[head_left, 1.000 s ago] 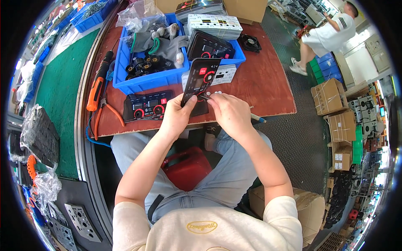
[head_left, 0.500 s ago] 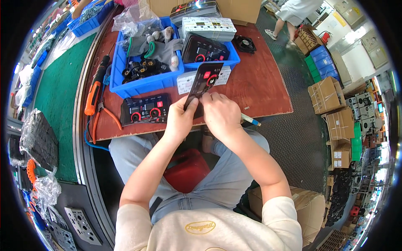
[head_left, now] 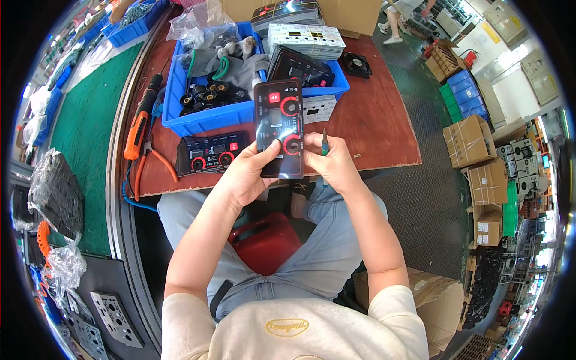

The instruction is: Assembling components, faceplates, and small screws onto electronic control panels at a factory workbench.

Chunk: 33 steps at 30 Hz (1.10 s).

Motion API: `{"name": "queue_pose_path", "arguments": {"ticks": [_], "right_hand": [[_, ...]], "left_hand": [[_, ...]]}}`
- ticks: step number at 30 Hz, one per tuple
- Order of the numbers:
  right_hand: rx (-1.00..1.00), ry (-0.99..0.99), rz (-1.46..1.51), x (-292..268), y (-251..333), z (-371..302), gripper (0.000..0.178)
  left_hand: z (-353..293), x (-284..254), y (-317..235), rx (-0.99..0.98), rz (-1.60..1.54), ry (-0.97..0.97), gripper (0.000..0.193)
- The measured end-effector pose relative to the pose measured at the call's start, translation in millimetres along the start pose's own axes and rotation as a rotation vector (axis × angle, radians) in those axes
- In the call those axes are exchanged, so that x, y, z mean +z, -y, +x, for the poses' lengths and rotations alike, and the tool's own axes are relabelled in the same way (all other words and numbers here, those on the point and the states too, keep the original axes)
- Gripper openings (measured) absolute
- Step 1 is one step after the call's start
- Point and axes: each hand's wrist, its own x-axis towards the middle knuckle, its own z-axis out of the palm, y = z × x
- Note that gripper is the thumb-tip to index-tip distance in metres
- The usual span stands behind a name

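Observation:
A black front panel (head_left: 278, 128) with red rings and a small grey window is held upright, face toward me, above the table's near edge. My left hand (head_left: 247, 174) grips its lower left side, thumb on the face. My right hand (head_left: 331, 162) touches its lower right edge and also holds a thin dark-handled tool (head_left: 324, 142) pointing up. A second black panel (head_left: 210, 152) with red knobs lies flat on the brown table (head_left: 384, 132), just left of my left hand.
A blue bin (head_left: 207, 117) behind the panels holds black knobs, grey gloves and more panels. An orange screwdriver (head_left: 139, 129) and orange-handled pliers (head_left: 150, 165) lie at the left. A red stool (head_left: 266, 242) stands between my knees. Cardboard boxes (head_left: 465, 141) stack at the right.
The panel was tilted edge-on between both hands; now it is turned face toward me and held upright. The view has tipped slightly downward.

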Motion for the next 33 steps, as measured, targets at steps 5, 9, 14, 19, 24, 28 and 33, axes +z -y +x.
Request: {"name": "queue_pose_path", "arguments": {"ticks": [5, 9, 14, 19, 24, 28, 33], "right_hand": [[-0.035, -0.029, -0.26, 0, 5, 1, 0.007], [-0.093, -0.161, -0.92, -12, 5, 12, 0.011], [-0.143, -0.103, -1.175, -27, -13, 29, 0.011], [-0.158, -0.143, -1.145, -19, -8, 31, 0.013], [-0.1, -0.166, -1.11, -16, -5, 25, 0.017], [-0.139, -0.176, -0.89, -19, -7, 18, 0.022], [0.034, 0.004, -0.293, 15, 9, 1, 0.024]], "left_hand": [[-4, -2, -6, 0.002, 0.068, -0.054, 0.022], [-14, -12, -32, 0.108, 0.329, -0.138, 0.022], [-14, -17, -44, 0.153, 0.184, -0.137, 0.023], [-7, -10, -33, 0.187, -0.023, -0.13, 0.023], [6, 7, -19, 0.224, -0.115, -0.079, 0.028], [18, 14, -6, 0.258, -0.212, -0.03, 0.029], [23, 17, 3, 0.3, -0.255, -0.012, 0.032]]}}
